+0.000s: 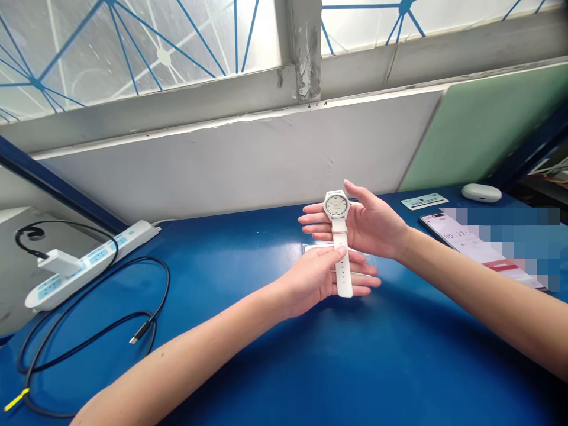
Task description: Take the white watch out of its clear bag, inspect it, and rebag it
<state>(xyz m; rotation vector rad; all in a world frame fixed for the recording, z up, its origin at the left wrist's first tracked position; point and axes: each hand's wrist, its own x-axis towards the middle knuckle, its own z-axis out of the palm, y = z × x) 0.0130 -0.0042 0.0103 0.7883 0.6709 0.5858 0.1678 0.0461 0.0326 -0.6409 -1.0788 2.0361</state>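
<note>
A white wristwatch (336,205) with a round pale dial is stretched out lengthwise over both hands, its holed strap end pointing toward me. My left hand (322,275) grips the lower strap, thumb on top and straight fingers underneath. My right hand (366,225) lies open, palm up, behind the watch head and upper strap, with its fingers extended to the left and its thumb raised. Whether the right palm bears the watch's weight I cannot tell. Beneath the hands, a clear flat item (306,247) on the table is mostly covered.
On the blue table (248,367), a white power strip (95,263) with a plugged-in charger (60,263) and a looped black cable (166,284) occupies the left. At right are a phone (479,248), a card (423,202) and a white earbud case (481,192). A wall panel (248,160) stands behind.
</note>
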